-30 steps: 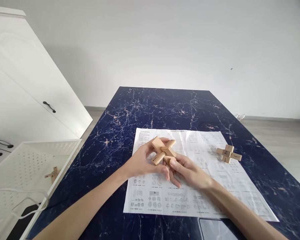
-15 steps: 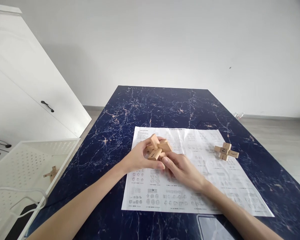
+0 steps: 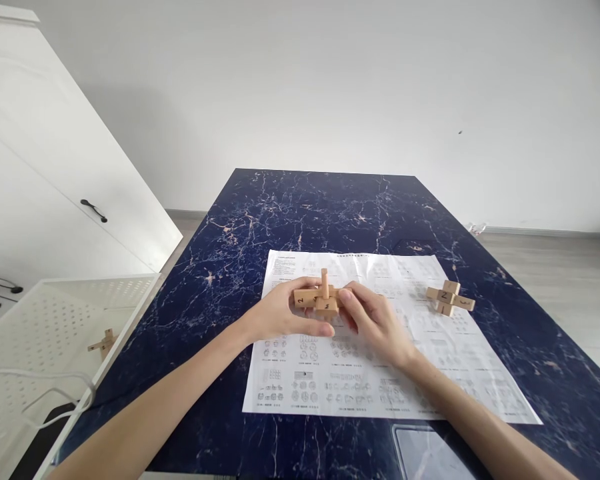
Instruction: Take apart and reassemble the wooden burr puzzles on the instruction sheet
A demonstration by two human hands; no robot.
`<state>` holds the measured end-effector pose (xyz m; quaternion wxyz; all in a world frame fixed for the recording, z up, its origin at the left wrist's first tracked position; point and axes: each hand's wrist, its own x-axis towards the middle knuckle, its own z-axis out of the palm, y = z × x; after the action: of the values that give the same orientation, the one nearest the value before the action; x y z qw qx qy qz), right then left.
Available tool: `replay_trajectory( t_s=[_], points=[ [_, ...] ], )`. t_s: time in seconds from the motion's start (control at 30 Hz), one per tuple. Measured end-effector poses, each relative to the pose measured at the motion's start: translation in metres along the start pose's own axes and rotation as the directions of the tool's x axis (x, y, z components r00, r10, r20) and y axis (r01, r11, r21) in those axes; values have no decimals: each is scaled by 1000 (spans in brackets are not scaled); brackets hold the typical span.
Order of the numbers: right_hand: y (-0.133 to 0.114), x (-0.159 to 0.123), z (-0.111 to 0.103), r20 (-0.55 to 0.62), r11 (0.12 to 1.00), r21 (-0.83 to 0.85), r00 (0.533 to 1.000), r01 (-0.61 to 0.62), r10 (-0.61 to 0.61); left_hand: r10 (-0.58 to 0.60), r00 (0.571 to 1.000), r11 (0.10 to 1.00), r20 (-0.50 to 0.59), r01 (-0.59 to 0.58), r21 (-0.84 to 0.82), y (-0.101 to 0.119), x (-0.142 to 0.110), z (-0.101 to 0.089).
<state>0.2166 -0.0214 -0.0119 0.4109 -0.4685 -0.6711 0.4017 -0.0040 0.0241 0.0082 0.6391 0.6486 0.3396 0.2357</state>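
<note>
A wooden interlocking puzzle (image 3: pixel 327 307) of pale crossed blocks with dark numbers is held over the printed sheet (image 3: pixel 325 400). One thin piece points upward from its middle. My left hand (image 3: pixel 275 312) curls round the puzzle's left side, fingers behind and thumb stretched along below. At the other end, my right hand (image 3: pixel 377 325) pinches the right block between thumb and fingers. Some fingertips are hidden behind the wood. A second wooden puzzle (image 3: pixel 449 299), with numbers on its blocks, stands on the sheet's right side, apart from my hands.
The sheet lies on a dark blue marbled table (image 3: pixel 300 207). A flat glassy device or tray (image 3: pixel 430 453) lies at the front edge. To the left stands a white perforated basket (image 3: pixel 35 320) with wooden pieces (image 3: pixel 103 343) and a white cable (image 3: pixel 55 393). Behind it is a white cabinet (image 3: pixel 40 147).
The held puzzle has been turned, so a thin piece now points up and numbered faces look toward me. My right hand has moved up slightly onto its right end.
</note>
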Motion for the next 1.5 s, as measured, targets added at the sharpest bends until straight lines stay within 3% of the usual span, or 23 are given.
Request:
replay_trajectory(
  t_s=[0.23, 0.4, 0.57, 0.77, 1.03, 1.27, 1.5],
  points=[
    [4, 3, -3, 7, 952, 288, 994, -106, 109, 96, 995, 989, -10, -96, -113, 4, 0, 1],
    [2, 0, 6, 31, 959, 256, 992, -126, 122, 124, 991, 990, 41, -121, -67, 7, -1, 9],
    [0, -2, 12, 27, 966, 221, 991, -131, 128, 42, 996, 996, -75, -48, -76, 7, -2, 18],
    [-5, -2, 9, -8, 977, 186, 995, -101, 104, 41, 994, 978, -105, -61, -201, 3, -1, 19],
    [-3, -4, 3, -41, 999, -27, 999, 29, -30, 59, 995, 978, -83, -74, -194, -4, -3, 15],
    [-5, -8, 0, -57, 977, -139, 984, 160, -169, 219, 973, 975, -72, -221, -26, -6, -6, 10],
    [-6, -7, -3, -38, 951, -169, 962, 261, -270, 323, 946, 944, -31, -324, -65, -9, -4, 3]
  ],
)
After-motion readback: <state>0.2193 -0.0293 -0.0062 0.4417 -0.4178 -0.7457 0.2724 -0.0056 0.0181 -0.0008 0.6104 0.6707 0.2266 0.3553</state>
